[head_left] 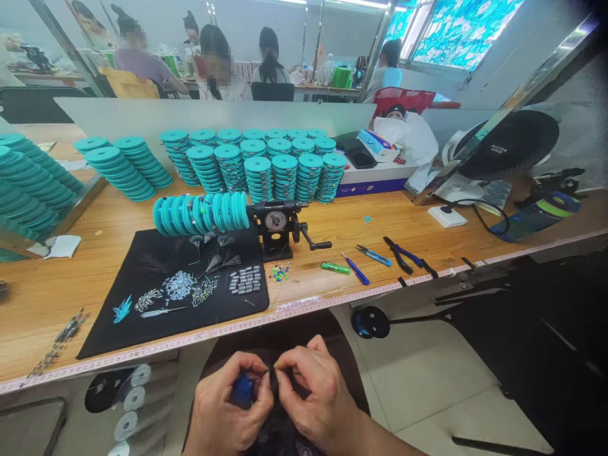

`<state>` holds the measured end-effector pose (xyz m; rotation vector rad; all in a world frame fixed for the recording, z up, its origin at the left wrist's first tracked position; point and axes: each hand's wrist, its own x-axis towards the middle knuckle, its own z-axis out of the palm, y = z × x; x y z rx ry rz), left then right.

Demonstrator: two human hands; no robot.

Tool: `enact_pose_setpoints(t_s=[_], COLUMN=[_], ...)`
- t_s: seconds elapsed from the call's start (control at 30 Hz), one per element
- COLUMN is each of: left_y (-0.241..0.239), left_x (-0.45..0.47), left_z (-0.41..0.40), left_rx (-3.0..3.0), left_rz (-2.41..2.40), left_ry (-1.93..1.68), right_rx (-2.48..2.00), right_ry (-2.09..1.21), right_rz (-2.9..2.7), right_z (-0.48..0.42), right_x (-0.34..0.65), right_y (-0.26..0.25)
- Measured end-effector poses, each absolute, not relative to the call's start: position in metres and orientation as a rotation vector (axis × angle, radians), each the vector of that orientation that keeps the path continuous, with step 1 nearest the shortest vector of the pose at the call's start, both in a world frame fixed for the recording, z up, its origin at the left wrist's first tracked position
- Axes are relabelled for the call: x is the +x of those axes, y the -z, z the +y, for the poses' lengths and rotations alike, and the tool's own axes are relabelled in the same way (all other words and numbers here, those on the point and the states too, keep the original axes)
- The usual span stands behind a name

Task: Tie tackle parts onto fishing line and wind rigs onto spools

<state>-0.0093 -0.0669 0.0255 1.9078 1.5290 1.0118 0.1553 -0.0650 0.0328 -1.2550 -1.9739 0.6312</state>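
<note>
Over my lap, in front of the table's edge, my left hand (pixel 228 405) and my right hand (pixel 316 392) meet at the fingertips. Both pinch a tiny dark thing (pixel 271 370), too small to name. Something blue (pixel 242 389) shows inside the curl of my left hand; its kind is hidden. Beyond the hands, a black mat (pixel 109 335) carries pale blue beads (pixel 179 285), grey cylindrical weights (pixel 246 280), small metal parts (pixel 148 299), turquoise tubes (pixel 122 309) and a screwdriver (pixel 156 311).
A black hand-cranked winder (pixel 278 221) bears a row of turquoise spools (pixel 202 213). Stacked spools (pixel 261 164) line the back. Pliers (pixel 403 253), blue snips (pixel 374 254), a blue pen-like tool (pixel 355 268) and a green tube (pixel 335 268) lie right. People sit beyond the partition (pixel 308 111).
</note>
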Motion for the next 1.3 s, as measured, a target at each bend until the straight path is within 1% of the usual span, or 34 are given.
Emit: enact_pose_setpoints(t_s=[0.13,0.3,0.5,0.77,1.07,1.3], left_y=[-0.026,-0.028,-0.02,-0.003,-0.006,-0.008], left_x=[-0.01,-0.006,-0.003,-0.006,-0.006,-0.006], left_z=[-0.065,-0.066,-0.066,-0.068,-0.068,-0.067], left_rx=[1.736,1.318,0.885,0.773,0.774,0.842], left_rz=[1.517,1.418,1.258,1.089,1.085,1.132], left_ry=[-0.939,-0.896,-0.884,-0.834,-0.832,-0.812], right_rx=[-1.342,-1.412,-1.419,-1.4,-1.305,-1.182], right_ry=[-0.834,-0.993,-1.05,-1.074,-0.952,-0.671], right_rz=[-1.917,-1.84,-1.808,-1.771,-1.912,-2.116], right_z=[-0.066,-0.067,-0.067,-0.066,-0.068,-0.065], right_x=[0.16,0.162,0.159,0.159,0.161,0.161], right_y=[-0.034,-0.037,-0.037,-0.037,-0.034,-0.038])
